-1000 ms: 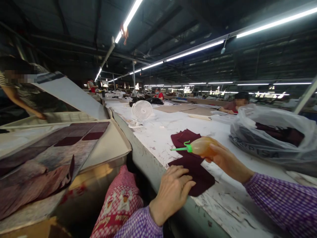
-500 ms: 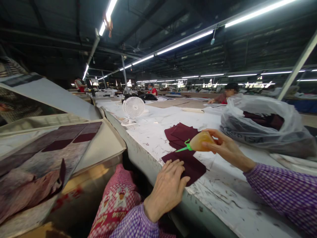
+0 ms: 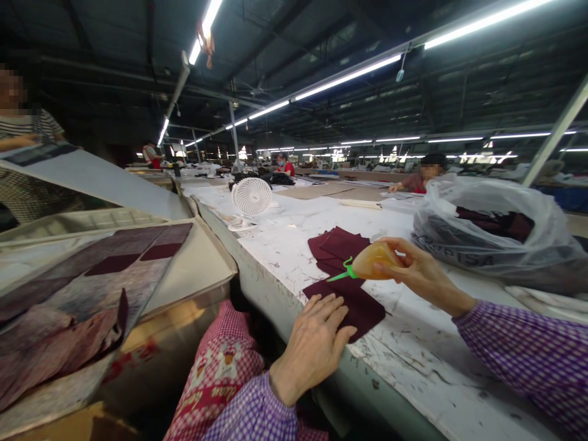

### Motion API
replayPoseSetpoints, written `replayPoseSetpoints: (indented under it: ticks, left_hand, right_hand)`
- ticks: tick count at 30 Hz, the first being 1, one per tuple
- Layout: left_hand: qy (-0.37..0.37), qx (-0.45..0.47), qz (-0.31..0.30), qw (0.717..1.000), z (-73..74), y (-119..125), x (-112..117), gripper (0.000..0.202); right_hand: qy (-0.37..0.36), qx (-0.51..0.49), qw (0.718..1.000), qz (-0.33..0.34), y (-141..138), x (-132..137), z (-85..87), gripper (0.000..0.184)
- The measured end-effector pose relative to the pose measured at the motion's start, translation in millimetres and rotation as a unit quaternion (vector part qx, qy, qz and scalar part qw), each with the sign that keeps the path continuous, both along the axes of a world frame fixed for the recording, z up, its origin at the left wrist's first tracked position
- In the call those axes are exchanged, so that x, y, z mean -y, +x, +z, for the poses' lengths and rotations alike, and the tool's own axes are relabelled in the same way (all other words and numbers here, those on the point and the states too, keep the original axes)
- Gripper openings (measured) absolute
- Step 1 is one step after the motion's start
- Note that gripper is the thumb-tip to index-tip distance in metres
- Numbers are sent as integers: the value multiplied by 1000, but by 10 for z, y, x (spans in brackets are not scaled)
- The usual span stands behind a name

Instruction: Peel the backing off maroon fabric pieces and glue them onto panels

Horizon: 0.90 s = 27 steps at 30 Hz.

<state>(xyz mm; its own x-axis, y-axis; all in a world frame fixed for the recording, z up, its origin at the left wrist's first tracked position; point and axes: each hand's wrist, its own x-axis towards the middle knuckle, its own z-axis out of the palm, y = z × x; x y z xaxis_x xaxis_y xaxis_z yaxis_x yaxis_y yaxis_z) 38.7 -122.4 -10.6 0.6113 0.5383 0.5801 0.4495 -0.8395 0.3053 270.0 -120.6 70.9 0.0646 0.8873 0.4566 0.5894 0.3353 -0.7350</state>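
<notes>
While the small amber squeeze bottle (image 3: 374, 260) is held in the closed fingers of the right hand (image 3: 418, 269), its green nozzle (image 3: 342, 274) is pointed to the left and slightly down, just above the maroon cloth piece (image 3: 362, 306). Whether the tip touches the cloth cannot be told from this angle. The left hand (image 3: 316, 340) is laid flat on the near edge of the same cloth piece, with fingers spread and nothing gripped. This piece lies at the front border of the white worktable (image 3: 413, 361). Just behind it, a small pile of similar maroon pieces (image 3: 337, 245) is seen. Further right, a clear plastic bag (image 3: 487, 245) with dark cloth inside is placed on the table. A white desk fan (image 3: 252, 196) stands further back, near the table edge. To the left, a beige board (image 3: 197, 263) with more maroon pieces is set beside the table.
</notes>
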Motion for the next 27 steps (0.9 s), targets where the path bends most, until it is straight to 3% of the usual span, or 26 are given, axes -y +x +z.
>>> replayPoseSetpoints:
  ticks: [17,27]
  left_hand:
    - [-4,8,-6,1000,6,1,14,34]
    - [-2,11,0,1000,29,2,23,33]
  right_hand:
    - [36,70,996,-35,50,-39,-51,53]
    - [32,45,998,-18,-1,-15,-30,50]
